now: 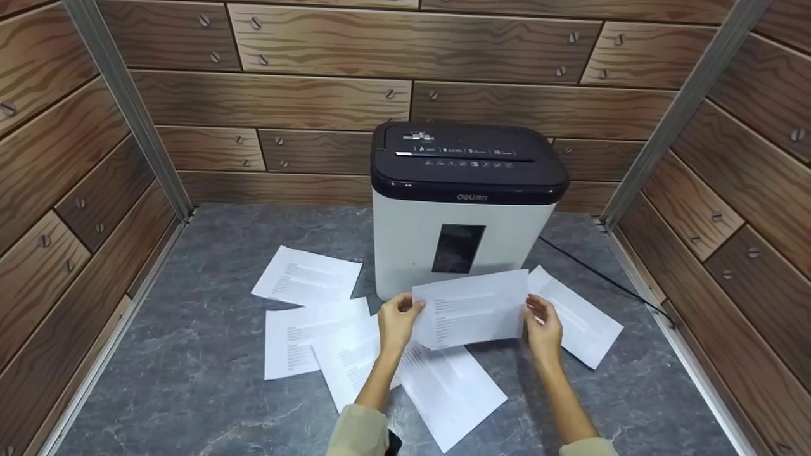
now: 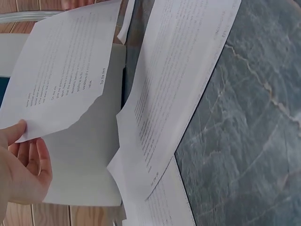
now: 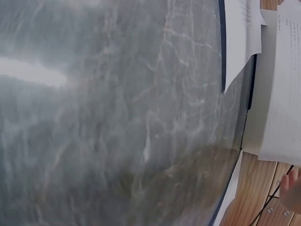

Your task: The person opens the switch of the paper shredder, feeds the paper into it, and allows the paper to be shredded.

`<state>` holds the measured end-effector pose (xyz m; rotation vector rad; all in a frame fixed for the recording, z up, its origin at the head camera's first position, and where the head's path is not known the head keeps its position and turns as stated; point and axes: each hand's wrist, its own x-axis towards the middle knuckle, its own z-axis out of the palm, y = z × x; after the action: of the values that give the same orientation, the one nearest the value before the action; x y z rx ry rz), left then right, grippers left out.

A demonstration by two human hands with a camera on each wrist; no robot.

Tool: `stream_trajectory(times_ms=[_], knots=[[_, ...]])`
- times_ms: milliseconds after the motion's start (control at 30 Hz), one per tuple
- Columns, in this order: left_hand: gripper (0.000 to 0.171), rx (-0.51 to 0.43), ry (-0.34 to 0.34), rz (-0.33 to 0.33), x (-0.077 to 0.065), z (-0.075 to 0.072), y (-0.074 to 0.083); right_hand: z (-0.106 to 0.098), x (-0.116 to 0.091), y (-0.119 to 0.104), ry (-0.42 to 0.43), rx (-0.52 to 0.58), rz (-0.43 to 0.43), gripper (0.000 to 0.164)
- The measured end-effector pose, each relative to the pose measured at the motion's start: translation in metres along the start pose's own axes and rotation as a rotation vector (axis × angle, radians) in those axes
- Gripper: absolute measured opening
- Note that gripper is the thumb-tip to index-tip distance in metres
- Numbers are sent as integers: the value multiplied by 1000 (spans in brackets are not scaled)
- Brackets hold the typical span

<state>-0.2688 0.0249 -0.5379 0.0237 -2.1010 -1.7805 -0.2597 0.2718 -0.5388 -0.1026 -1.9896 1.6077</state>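
Observation:
A printed sheet of paper (image 1: pixel 475 310) is held up in front of a white paper shredder (image 1: pixel 405 240) with a black top. My left hand (image 1: pixel 397 320) pinches the sheet's left edge between thumb and fingers; the left wrist view shows this hand (image 2: pixel 26 165) at the paper's corner. At the sheet's right edge is my right hand (image 1: pixel 543 326), its fingers loosely bent. In the right wrist view a small gap shows between these fingers (image 3: pixel 289 181) and the sheet (image 3: pixel 284 103). Below lie more printed sheets, one of them (image 1: pixel 456 392) under the raised paper.
Several sheets overlap on the left of the grey marbled table (image 1: pixel 190 354), with one sheet (image 1: pixel 310 275) farther back. Another sheet (image 1: pixel 576 316) lies right of the shredder. A black cord (image 1: pixel 602 275) runs to the right edge. Wood-patterned walls (image 1: pixel 329 50) enclose the table.

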Motion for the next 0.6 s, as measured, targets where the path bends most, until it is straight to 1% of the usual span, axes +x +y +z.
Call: stream_trajectory(times_ms=[33, 133, 267, 400, 500, 600], knots=[[12, 2, -1, -3, 1, -2, 0, 1, -2, -4, -9, -10, 9, 23], [12, 3, -4, -11, 3, -6, 0, 2, -3, -1, -26, -62, 29, 18], [14, -3, -4, -17, 5, -9, 0, 2, 1, 13, -24, -72, 40, 17], [15, -10, -7, -28, 6, -12, 2, 3, 2, 5, -24, -68, 28, 17], [17, -15, -8, -35, 7, -14, 4, 3, 4, 0, -26, -100, 8, 15], [18, -18, 2, -36, 8, -15, 7, 2, 6, -4, -23, -147, -34, 12]])
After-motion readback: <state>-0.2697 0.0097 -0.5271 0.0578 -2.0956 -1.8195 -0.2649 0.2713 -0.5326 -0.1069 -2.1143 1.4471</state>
